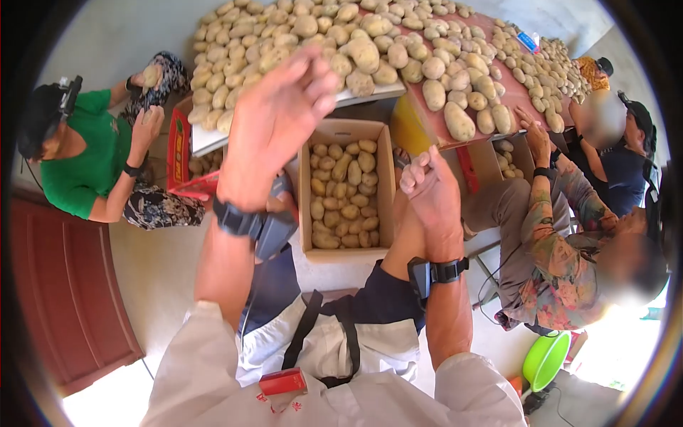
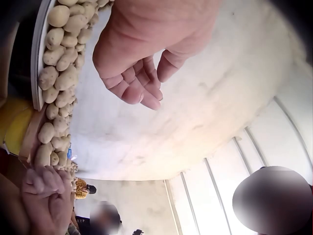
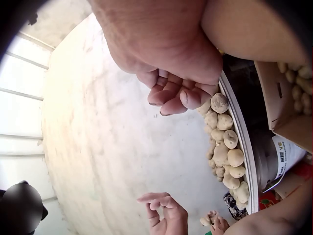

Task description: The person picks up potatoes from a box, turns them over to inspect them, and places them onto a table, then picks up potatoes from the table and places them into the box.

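Note:
My left hand (image 1: pixel 284 114) is raised in front of the potato pile (image 1: pixel 284 35), holding nothing, its fingers loosely bent. Lower and to the right, my right hand (image 1: pixel 434 188) hangs in the air beside the box with relaxed, bent fingers and nothing in them. Between the two stands a cardboard box (image 1: pixel 306 206) filled with potatoes (image 1: pixel 341 192). The left wrist view shows the left hand (image 2: pixel 146 54) empty against the pale wall. Likewise empty is the right hand (image 3: pixel 171 68) in the right wrist view, near potatoes (image 3: pixel 230 139) at the table edge.
A red tabletop (image 1: pixel 445 117) with more potatoes adjoins the white table edge (image 1: pixel 388 91). People sit at both sides, one in a green shirt (image 1: pixel 89 149). A yellow bucket (image 1: pixel 409 128) stands behind the box. A green basin (image 1: pixel 546 361) is on the floor at right.

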A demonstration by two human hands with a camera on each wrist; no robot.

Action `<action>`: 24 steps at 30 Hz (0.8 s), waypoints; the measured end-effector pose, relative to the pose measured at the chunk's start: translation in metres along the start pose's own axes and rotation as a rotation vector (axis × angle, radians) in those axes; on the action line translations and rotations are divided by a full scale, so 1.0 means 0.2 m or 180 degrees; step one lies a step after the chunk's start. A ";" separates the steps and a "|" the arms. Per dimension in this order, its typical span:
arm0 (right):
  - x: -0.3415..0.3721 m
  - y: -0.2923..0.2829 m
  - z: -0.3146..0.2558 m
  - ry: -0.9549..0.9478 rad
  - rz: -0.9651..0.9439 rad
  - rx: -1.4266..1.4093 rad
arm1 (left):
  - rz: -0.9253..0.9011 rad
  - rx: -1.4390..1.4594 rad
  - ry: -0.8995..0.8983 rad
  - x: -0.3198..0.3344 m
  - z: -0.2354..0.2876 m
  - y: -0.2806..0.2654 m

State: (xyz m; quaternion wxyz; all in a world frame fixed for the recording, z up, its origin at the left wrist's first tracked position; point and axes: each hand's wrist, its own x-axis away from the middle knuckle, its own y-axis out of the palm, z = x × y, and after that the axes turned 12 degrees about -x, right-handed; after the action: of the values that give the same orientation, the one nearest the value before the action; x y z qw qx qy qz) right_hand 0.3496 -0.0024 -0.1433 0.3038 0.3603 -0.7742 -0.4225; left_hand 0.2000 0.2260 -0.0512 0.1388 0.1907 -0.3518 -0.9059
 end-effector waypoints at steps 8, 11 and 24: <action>-0.02 0.03 -0.03 0.0319 0.0473 0.0768 | -0.0145 0.0070 -0.0386 -0.31 -0.16 -0.14; -0.06 0.02 -0.04 0.0564 0.0621 0.1044 | 0.0467 0.0088 -0.0485 -0.31 -0.24 -0.36; -0.61 0.06 0.24 0.1961 -0.0629 0.4926 | 0.0729 0.0493 0.0011 -0.23 -0.05 -0.39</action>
State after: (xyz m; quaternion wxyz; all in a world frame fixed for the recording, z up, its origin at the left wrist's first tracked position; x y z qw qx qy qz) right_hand 0.3767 0.1221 -0.1742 0.1303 0.6327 -0.6928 0.3206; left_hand 0.2371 0.2931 -0.0999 0.2269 0.1609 -0.4399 -0.8539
